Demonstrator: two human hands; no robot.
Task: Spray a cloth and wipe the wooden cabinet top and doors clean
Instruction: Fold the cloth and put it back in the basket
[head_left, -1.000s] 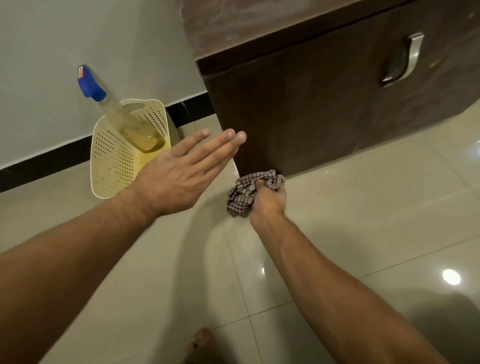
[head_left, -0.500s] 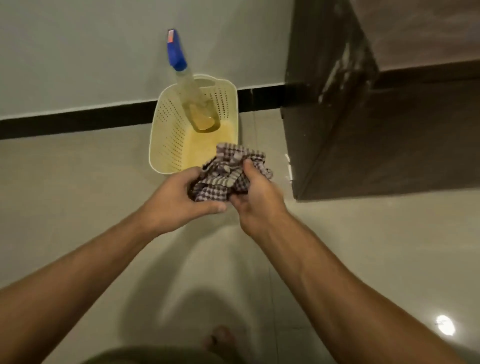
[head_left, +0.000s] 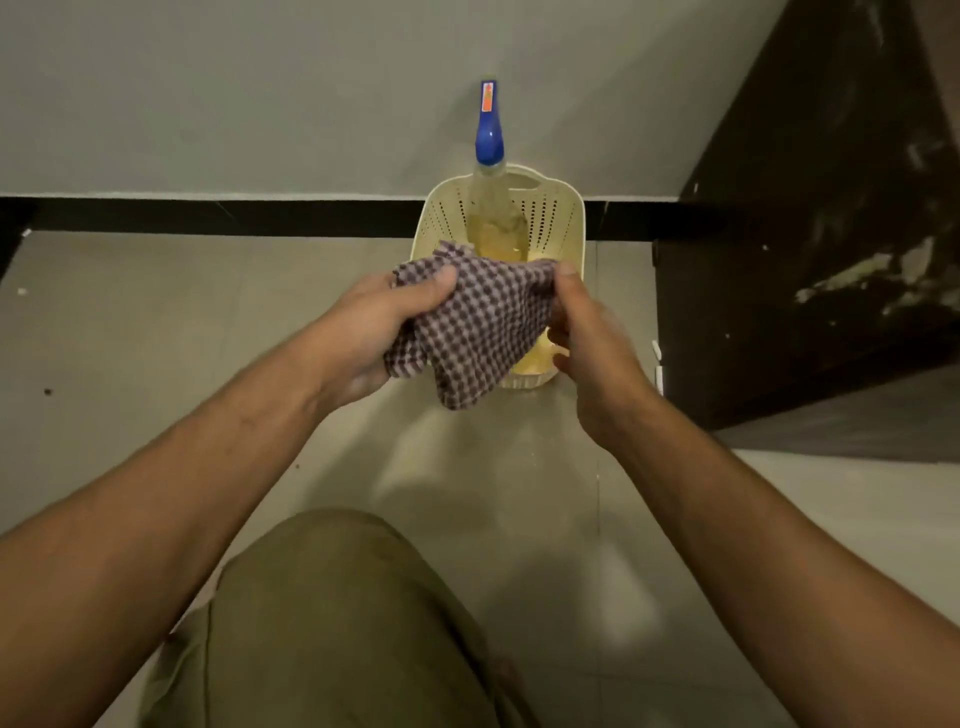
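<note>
Cloth: the checked cloth (head_left: 478, 322) is up in the air between both hands, just over the front of the basket (head_left: 571, 208), nowhere near the wood yet.
Left hand: the left hand (head_left: 363, 338) grips the cloth's left edge, thumb on top and fingers (head_left: 436, 283) curled round the fabric.
Right hand: the right hand (head_left: 587, 338) pinches the right edge, thumb tip on the upper corner; the other fingers are hidden behind the fabric.
How it handles: soft, limp and light by the look of it. The middle sags and a lower corner hangs free. Nothing to break, and it will bunch easily. Hold the edges to spread it for spraying, then wad it in the palm to wipe.
Spray bottle: the spray bottle (head_left: 489, 137) leans in the basket, blue trigger head up against the wall, with yellowish liquid in it. It is smooth plastic and probably light; best taken at the neck, under the trigger.
Cabinet: the dark wooden cabinet (head_left: 805, 234) stands just right of the basket, with pale smears on its side.
Floor: the basket sits on the tiled floor (head_left: 156, 338) against the skirting.
Next: one hand has to let go to fetch that bottle.
</note>
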